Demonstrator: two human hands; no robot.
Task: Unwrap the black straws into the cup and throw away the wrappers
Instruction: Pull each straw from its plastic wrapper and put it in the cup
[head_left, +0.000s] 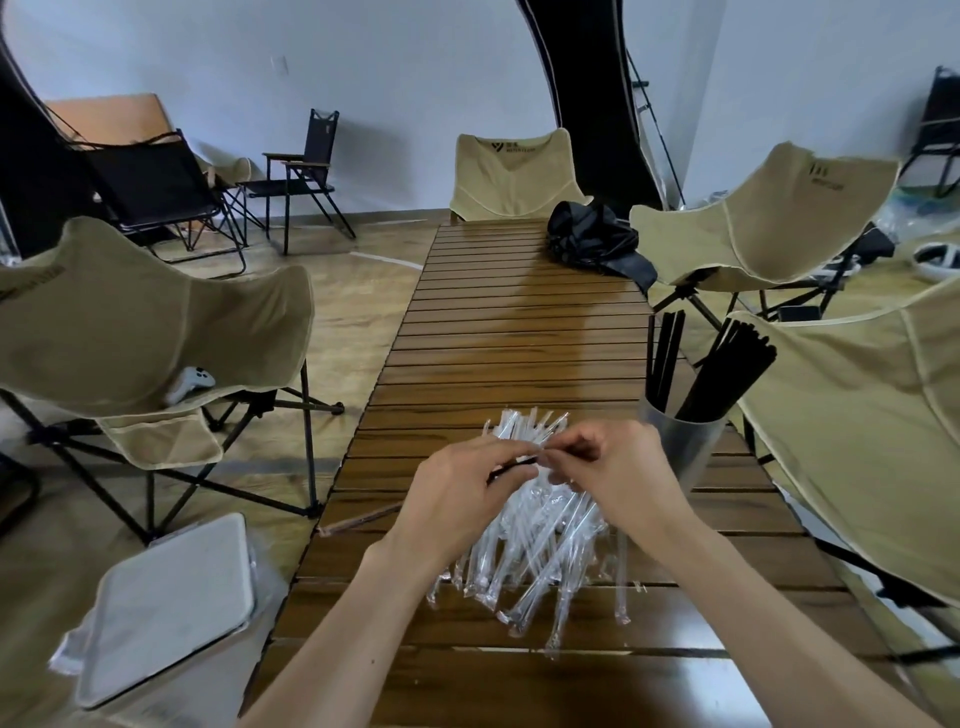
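The table (519, 332) is brown wood, striped across by dark gaps between its slats. On its near part lies a heap of clear wrappers (540, 540). Black straws (711, 364) stand in a translucent grey cup (680, 447) at the right. A black bag (597, 244) lies at the far end. The chairs (156, 322) are tan with black frames. The bin (171, 603) at near left is pale grey.

1 cup (678, 449), 2 hands (457, 499) (621, 475) (wrapped straws (524, 561) uncountable), 1 bin (166, 613).

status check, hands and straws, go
Both hands pinching one black straw above the wrapper pile: left hand, right hand. Cup at right already holds straws. Nothing blocking; bin lid closed at left.
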